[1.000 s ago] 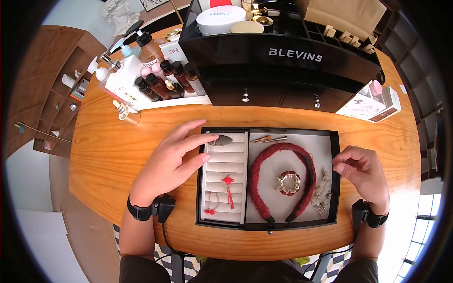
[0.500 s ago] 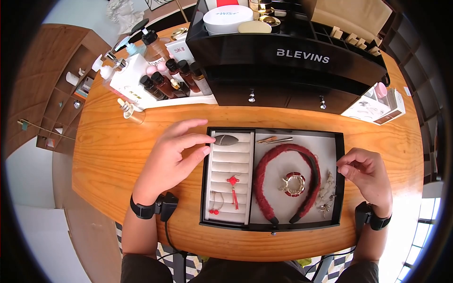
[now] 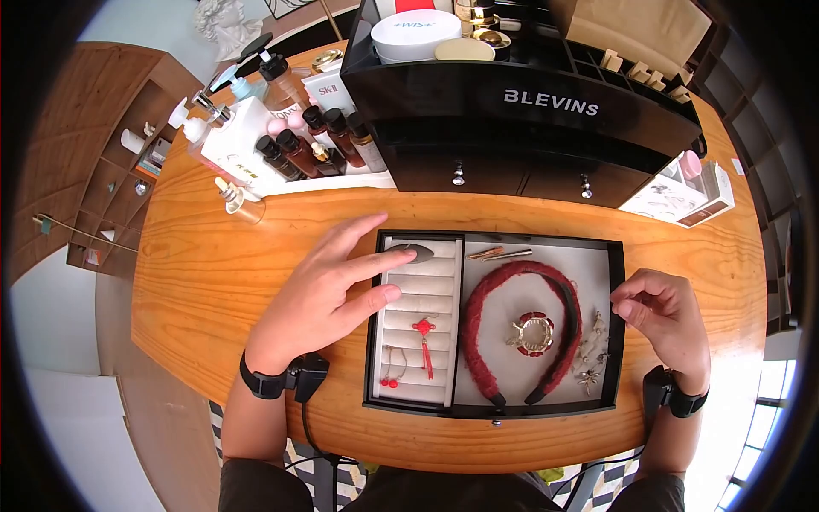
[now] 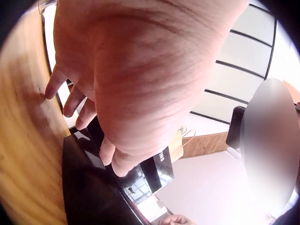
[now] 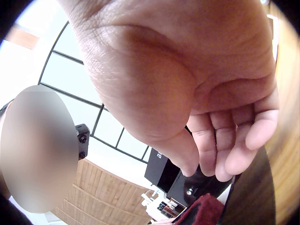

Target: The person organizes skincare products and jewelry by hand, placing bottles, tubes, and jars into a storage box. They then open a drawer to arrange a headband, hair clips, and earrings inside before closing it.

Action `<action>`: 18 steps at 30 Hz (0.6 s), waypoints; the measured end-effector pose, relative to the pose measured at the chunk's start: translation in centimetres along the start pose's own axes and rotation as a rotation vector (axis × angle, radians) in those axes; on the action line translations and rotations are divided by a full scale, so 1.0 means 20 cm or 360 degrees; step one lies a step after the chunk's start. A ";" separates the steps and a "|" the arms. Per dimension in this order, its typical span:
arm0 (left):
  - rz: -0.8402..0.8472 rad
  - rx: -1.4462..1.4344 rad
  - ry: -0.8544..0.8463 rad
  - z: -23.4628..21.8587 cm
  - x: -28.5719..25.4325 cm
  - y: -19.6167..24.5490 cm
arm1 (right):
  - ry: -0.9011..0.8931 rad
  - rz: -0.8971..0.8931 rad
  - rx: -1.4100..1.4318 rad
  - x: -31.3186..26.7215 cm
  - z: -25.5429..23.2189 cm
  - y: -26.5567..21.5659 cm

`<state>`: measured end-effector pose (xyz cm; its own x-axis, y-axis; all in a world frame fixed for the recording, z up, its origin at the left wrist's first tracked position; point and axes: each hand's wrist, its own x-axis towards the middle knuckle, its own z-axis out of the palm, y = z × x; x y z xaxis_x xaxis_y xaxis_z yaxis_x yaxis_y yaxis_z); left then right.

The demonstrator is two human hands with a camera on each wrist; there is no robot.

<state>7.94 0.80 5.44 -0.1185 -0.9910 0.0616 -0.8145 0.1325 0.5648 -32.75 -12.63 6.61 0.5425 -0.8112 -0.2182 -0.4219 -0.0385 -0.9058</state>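
With fingers extended, my left hand (image 3: 317,294) reaches over the left edge of a black drawer tray (image 3: 537,413), its index fingertip on a dark, leaf-shaped piece (image 3: 421,255) at the top of the padded ring rows (image 3: 418,288). Lower on those rows lie a red knot pendant with a tassel (image 3: 424,327) and a pair of red-bead earrings (image 3: 389,384). My right hand (image 3: 668,322) hangs by the tray's right wall, fingers loosely curled and holding nothing. Nearest to it are pale floral hair ornaments (image 3: 591,341). A red fuzzy headband (image 3: 478,341) encircles a red-and-gold claw clip (image 3: 536,334).
Slim hair clips (image 3: 512,253) lie at the tray's top. Behind stands a black cosmetics organizer (image 3: 512,128) with two knobbed drawers. Left of it are several bottles (image 3: 299,154) in a white holder and a small dropper bottle (image 3: 242,203); a white box (image 3: 674,194) stands right.
My left hand has shifted slightly right, its index finger reaching farther over the dark leaf-shaped piece. The right hand stays by the tray wall. The head view has moved a little.
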 end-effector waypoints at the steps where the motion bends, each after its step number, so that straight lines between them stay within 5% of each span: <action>1: 0.0000 0.0000 0.0000 0.00 0.00 0.00 | -0.0002 0.0005 -0.0002 0.00 0.00 0.00; 16: -0.0195 -0.0248 -0.0013 -0.03 -0.01 0.01 | -0.0017 0.0042 0.0004 0.00 0.00 -0.01; 18: -0.0072 -0.0055 0.0210 -0.02 -0.01 -0.03 | -0.0026 0.0044 -0.0005 0.00 -0.01 -0.01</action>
<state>8.68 0.91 5.31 -0.0043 -0.9899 0.1420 -0.7971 0.0891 0.5972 -32.79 -12.66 6.92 0.5425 -0.8023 -0.2489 -0.4391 -0.0183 -0.8982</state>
